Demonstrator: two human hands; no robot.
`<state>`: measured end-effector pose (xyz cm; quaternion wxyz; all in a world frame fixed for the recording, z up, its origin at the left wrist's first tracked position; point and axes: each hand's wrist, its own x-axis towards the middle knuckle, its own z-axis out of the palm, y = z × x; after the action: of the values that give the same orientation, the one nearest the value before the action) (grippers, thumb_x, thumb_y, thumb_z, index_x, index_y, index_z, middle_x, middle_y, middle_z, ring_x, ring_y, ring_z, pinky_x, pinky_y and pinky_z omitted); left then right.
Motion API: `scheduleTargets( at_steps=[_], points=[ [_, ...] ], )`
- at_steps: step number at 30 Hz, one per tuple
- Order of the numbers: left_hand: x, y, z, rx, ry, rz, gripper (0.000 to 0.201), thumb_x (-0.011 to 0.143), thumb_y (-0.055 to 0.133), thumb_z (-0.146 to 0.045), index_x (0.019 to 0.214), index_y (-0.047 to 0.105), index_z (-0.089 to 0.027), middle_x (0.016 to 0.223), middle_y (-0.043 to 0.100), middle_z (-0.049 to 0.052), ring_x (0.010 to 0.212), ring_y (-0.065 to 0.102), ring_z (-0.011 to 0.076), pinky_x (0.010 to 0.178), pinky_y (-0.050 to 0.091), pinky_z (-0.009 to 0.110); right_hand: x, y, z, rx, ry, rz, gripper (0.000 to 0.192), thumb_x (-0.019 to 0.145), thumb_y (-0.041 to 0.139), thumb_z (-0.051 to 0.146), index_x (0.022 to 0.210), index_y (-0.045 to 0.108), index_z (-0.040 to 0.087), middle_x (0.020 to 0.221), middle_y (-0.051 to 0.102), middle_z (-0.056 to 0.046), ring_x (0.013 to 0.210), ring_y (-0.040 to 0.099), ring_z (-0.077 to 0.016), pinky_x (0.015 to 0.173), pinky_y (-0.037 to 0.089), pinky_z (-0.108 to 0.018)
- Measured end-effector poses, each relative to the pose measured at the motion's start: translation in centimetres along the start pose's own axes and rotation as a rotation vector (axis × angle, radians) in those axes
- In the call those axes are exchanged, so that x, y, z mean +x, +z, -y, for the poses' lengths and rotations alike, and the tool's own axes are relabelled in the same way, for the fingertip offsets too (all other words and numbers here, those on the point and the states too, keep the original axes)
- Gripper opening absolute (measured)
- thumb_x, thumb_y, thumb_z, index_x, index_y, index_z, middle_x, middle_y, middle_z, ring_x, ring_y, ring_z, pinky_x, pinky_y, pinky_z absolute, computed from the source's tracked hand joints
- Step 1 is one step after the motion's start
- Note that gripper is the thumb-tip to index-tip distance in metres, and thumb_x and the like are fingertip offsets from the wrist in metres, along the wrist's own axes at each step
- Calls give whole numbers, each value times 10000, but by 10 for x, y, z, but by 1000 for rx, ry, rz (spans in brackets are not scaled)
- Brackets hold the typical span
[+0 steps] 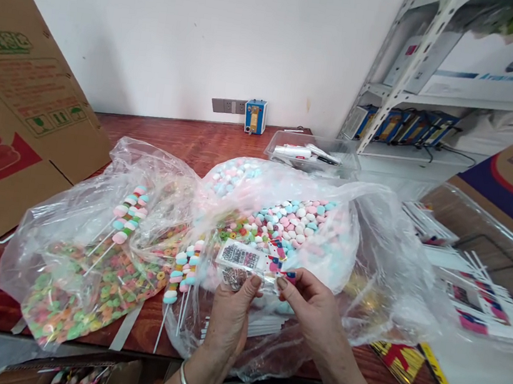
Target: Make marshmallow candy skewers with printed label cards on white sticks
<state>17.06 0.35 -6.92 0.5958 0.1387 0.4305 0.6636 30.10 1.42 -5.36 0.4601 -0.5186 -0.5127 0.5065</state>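
Observation:
My left hand (229, 314) and my right hand (311, 309) both pinch a small clear packet with a printed label (247, 260), held level just above the table's front edge. Behind the packet lies a big open plastic bag of pink, white and blue candies (295, 222). Several candy skewers on white sticks (182, 273) lie just left of my left hand. More skewers (128, 213) rest on a second plastic bag full of coloured ring candies (77, 294) at the left.
A wooden table (183, 135) carries it all. A large cardboard box (5, 121) leans at the left. A clear plastic tub (313, 152) stands at the back. Metal shelving (420, 62) and printed packets in a clear bin (474, 296) fill the right side.

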Motion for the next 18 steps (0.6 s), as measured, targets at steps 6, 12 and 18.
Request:
scheduleTargets(
  at_steps=[6, 12, 18],
  points=[
    [3, 0, -5, -91, -68, -44, 371, 554, 891, -278, 780, 626, -153, 652, 580, -54, 538, 509, 60, 540, 446, 188, -6, 1, -11, -18, -35, -43, 347, 834, 648, 503, 695, 581, 191, 617, 524, 24, 604, 459, -139, 575, 367, -251],
    [7, -3, 0, -65, -26, -47, 357, 572, 883, -285, 787, 630, -153, 666, 602, -47, 567, 525, 72, 578, 457, 207, -2, 5, -3, 89, 78, 8, 402, 737, 713, 550, 869, 622, 181, 646, 595, 14, 586, 521, -146, 555, 405, -251],
    [8, -3, -1, -49, -56, -86, 368, 556, 886, -334, 705, 617, -132, 604, 583, -44, 535, 516, 76, 528, 441, 205, -1, 3, -3, -76, -11, -31, 370, 846, 612, 522, 706, 575, 182, 580, 482, 44, 555, 412, -116, 519, 321, -233]
  ],
)
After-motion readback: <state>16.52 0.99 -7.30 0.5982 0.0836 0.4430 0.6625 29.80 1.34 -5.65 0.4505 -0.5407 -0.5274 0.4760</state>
